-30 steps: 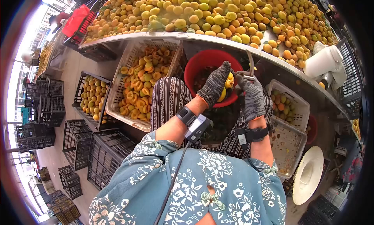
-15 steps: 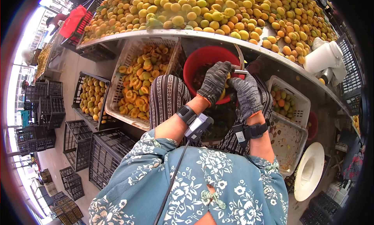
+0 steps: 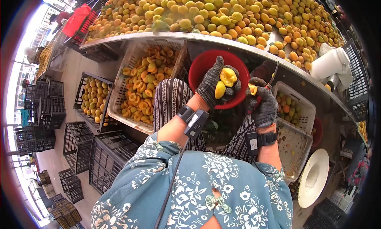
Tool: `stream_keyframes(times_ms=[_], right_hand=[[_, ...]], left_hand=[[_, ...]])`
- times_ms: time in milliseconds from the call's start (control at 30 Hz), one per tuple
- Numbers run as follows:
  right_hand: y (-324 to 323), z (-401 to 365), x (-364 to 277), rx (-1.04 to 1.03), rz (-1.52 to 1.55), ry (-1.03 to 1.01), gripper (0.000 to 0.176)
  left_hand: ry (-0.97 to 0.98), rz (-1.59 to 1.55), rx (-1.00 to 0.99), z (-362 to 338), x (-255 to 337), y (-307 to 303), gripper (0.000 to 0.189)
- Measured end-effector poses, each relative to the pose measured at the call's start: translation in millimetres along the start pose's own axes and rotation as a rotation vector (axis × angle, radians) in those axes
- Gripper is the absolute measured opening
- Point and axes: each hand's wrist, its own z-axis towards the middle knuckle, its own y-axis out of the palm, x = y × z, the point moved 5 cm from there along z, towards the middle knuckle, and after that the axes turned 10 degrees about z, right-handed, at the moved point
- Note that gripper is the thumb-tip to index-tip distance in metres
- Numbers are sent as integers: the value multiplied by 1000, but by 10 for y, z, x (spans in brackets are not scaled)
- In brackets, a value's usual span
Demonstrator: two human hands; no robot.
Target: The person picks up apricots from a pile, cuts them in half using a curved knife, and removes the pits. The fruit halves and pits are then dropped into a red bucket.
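The left hand (image 3: 210,86), in a dark grey knit glove, cups two yellow fruit pieces (image 3: 228,77) above a round red bucket (image 3: 196,66). Beside it, the right hand (image 3: 262,104), gloved alike, grips a thin-bladed, red-handled knife (image 3: 275,72) and a small yellow fruit chunk (image 3: 253,89). Left of both hands stands a white perforated plastic crate (image 3: 116,90) of orange fruit halves (image 3: 139,104); ahead, whole yellow-orange fruit (image 3: 210,14) lies heaped.
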Motion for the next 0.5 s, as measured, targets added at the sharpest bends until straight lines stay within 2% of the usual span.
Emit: stream_keyframes(times_ms=[100,167,267,300,333,367,400,500], right_hand=[[-165,31,-16,78,-73,-25,35],[-166,-1,-9,134,-114,17,33],[-234,-26,-28,184,-156,51,32],[-339,4,-37,208,-221,10,30],[-370,5,-39,193,-213,17,30],[-387,-6,-33,153,-152,38,30],[-381,-21,-26,116,-95,54,29],[-422,-24,-53,133,-135,33,27]], left_hand=[[7,-2,-17,22,2,-25,63],[14,-140,-70,-4,43,1,67],[17,-245,15,-116,299,-1,65],[51,-225,-25,-185,444,-33,68],[95,-182,-124,-262,605,-65,58],[101,-171,-116,-299,639,-103,58],[186,54,43,-291,924,-282,56],[437,718,494,-916,1702,-647,49]])
